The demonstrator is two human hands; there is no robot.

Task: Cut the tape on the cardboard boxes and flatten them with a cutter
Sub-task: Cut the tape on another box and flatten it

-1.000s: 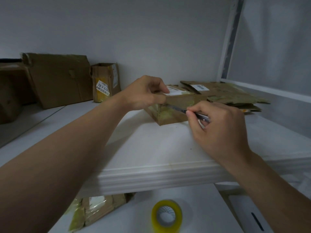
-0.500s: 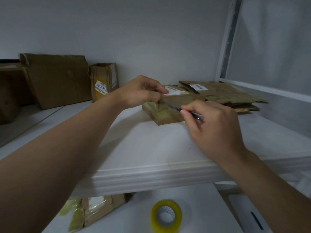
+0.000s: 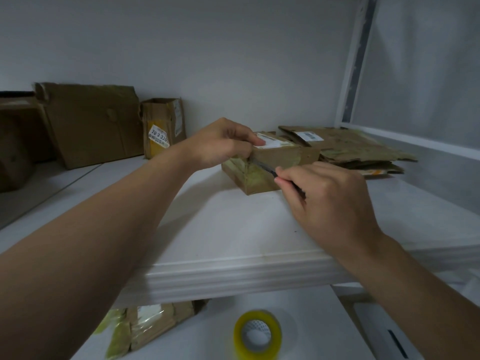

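A small taped cardboard box with a white label on top sits on the white shelf. My left hand grips its upper left edge, fingers curled over the top. My right hand pinches a thin dark cutter whose blade lies along the box's front seam near the left corner. Behind the box lies a stack of flattened cardboard.
A large brown box and a narrow labelled box stand against the back wall on the left. Below the shelf lie a yellow tape roll and a taped package. The shelf's moulded front edge runs under my arms.
My right hand has drawn the cutter leftward along the box's front seam, toward the left corner. My left hand keeps its grip on the box.
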